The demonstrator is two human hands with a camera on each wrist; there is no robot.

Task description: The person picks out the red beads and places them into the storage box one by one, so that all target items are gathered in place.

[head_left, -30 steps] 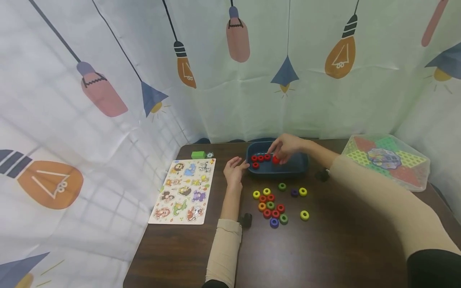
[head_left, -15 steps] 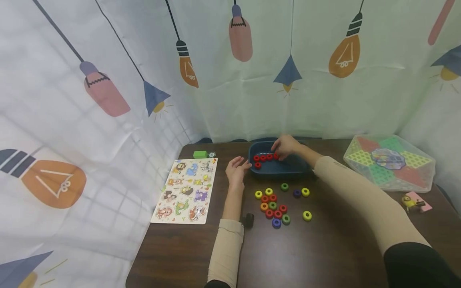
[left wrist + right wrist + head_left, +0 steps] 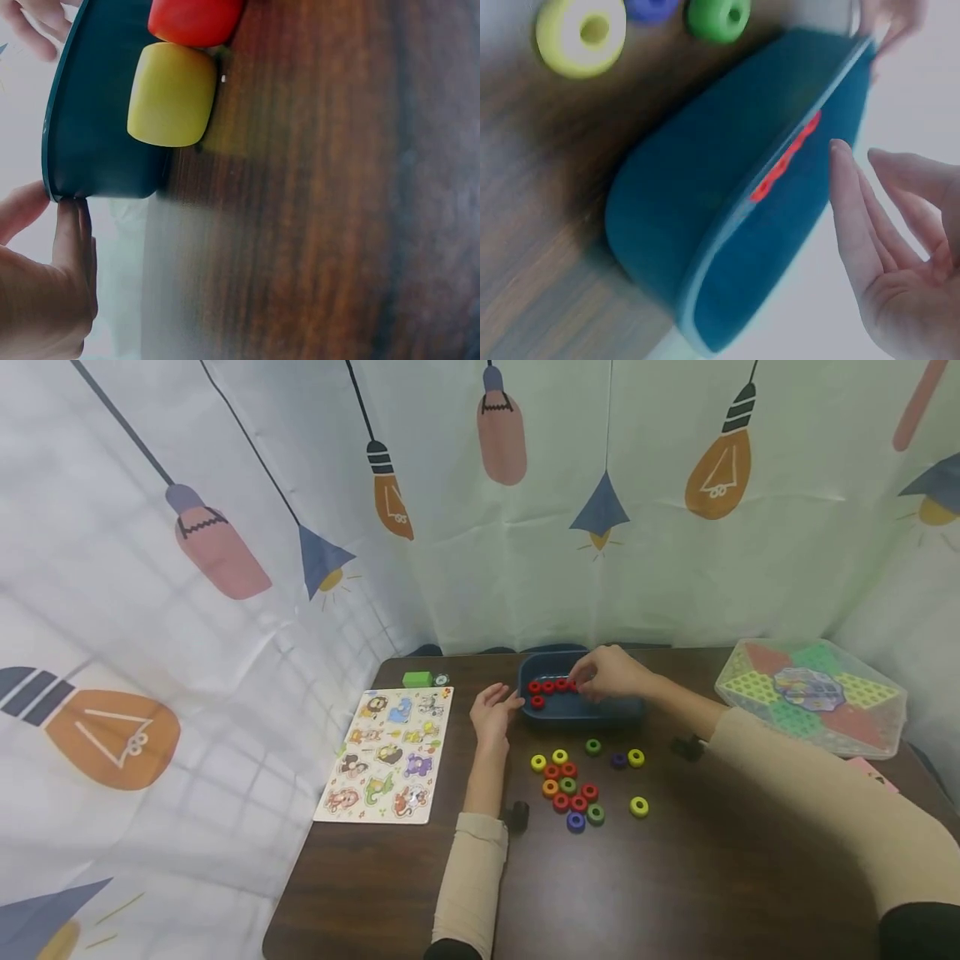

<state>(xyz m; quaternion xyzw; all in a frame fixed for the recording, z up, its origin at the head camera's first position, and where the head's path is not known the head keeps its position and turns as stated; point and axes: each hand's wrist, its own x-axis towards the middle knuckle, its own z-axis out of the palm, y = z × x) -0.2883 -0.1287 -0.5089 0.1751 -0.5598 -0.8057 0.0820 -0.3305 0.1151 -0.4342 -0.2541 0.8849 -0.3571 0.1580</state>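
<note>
A dark blue tray (image 3: 581, 714) stands at the back of the table, with several red rings (image 3: 548, 687) along its left side. My left hand (image 3: 491, 714) touches the tray's left end; in the left wrist view its thumb is at the rim and its straight fingers lie against the outer wall. Over the tray's inside hovers my right hand (image 3: 611, 672), overlapping the rightmost red ring in the head view. The right wrist view shows its thumb and fingers (image 3: 847, 202) apart, nothing between them.
Several loose rings, including an orange ring (image 3: 551, 787) and a yellow ring (image 3: 639, 807), lie in front of the tray. An animal puzzle board (image 3: 386, 756) and a green block (image 3: 417, 680) are at left. A clear case (image 3: 813, 693) lies at right.
My right hand came down into the tray and let go of a red ring at the end of the row, then drew slightly up and right. My left hand stays at the tray's left end.
</note>
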